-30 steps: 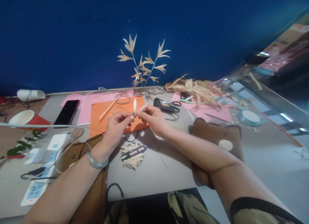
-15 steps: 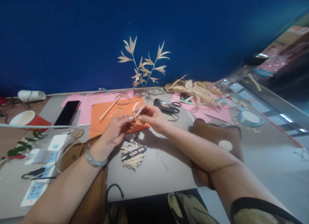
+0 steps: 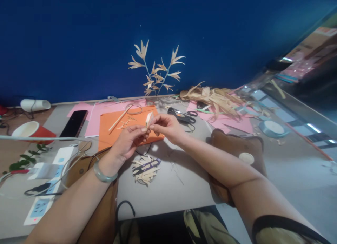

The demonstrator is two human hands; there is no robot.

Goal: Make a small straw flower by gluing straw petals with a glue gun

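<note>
My left hand (image 3: 133, 140) is closed in a pinch on the lower end of pale husk petals (image 3: 149, 119), over the orange paper (image 3: 105, 126). My right hand (image 3: 167, 128) pinches the same petals from the right, its fingertips touching those of the left. The petals stand upright and close together; their base is hidden by the fingers. Below the hands lies a round pile of cut husk pieces (image 3: 144, 177) with a dark, slim tool (image 3: 147, 165) across it. Several thin sticks (image 3: 127, 121) and a loop of wire (image 3: 134, 109) rest on the orange paper.
Two stems with husk flowers (image 3: 158, 70) stand against the blue wall. Black scissors (image 3: 191, 117), dried husks (image 3: 216, 98) and a ribbon roll (image 3: 272, 128) lie to the right. At left are a phone (image 3: 74, 124), a paper cup (image 3: 34, 131) and a power strip (image 3: 42, 205).
The husk petals, spread apart in a V before, now stand together. My right fingers have shifted slightly along them; my left hand has hardly moved.
</note>
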